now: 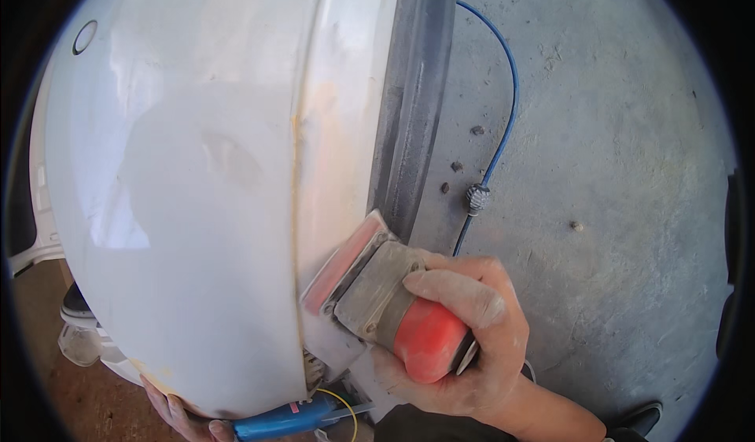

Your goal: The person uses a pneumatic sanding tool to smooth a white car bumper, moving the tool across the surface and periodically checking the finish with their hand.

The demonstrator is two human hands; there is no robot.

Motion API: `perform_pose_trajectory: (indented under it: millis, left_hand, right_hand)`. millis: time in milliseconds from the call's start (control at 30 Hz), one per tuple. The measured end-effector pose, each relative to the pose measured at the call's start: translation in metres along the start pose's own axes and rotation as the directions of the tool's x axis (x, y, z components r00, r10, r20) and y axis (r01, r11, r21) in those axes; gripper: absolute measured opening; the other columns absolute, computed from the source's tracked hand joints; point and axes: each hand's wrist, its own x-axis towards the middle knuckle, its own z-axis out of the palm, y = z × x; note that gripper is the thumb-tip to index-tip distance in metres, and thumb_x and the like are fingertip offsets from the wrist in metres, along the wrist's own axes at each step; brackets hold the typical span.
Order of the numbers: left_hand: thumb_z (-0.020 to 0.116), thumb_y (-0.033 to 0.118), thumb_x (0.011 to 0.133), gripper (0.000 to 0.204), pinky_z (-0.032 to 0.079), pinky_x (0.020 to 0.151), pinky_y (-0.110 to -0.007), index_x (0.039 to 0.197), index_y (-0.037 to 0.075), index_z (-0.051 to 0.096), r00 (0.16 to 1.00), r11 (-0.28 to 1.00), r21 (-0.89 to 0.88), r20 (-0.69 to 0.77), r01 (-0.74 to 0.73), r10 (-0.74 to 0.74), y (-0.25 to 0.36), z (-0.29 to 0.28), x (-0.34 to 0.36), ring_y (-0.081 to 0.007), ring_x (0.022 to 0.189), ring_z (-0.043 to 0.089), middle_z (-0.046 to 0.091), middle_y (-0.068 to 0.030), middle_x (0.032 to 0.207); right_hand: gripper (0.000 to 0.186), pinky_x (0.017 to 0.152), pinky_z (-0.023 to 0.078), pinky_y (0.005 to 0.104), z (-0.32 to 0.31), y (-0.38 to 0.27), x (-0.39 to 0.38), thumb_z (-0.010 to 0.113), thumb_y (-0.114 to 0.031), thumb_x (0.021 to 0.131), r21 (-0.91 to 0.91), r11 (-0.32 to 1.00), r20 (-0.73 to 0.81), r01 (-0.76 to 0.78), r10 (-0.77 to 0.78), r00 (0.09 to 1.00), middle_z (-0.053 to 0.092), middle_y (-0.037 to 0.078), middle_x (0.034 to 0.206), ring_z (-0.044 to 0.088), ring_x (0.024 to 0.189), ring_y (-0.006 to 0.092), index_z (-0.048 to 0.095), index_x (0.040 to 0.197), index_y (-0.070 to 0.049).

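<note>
Head view: red-and-grey sander (393,308), pad against the lower right edge of the white panel (204,237); right hand (499,340) wrapped around the sander's red body; left hand (181,417) at the panel's bottom edge, grip cannot be told; blue hose (515,88) on grey floor (621,151), right.

Pale glare streaks the left of the white vehicle panel (220,324) before you, beside a broad gray shadow or reflection; softer light covers the concrete floor (613,143). Your fisheye view curves toward a black, blurry-edged rim.
</note>
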Motion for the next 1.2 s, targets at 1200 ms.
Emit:
perform_pose_trajectory:
  millis: [1200]
  left_hand:
    - [0.029,0.058,0.106,0.079,0.034,0.117,-0.063,0.155,-0.004,0.040,0.995,0.997,-0.014,-0.072,0.071,-0.071,0.009,0.013,-0.001,-0.0519,0.146,0.038,0.037,-0.0363,0.157]
  right_hand:
    - [0.071,0.075,0.060,0.0310,0.020,-0.007,-0.043,0.098,-0.017,0.063,-0.072,0.996,0.055,0.047,-0.043,0.998,0.060,0.024,0.119,0.071,0.095,0.0280,0.059,0.122,-0.008]
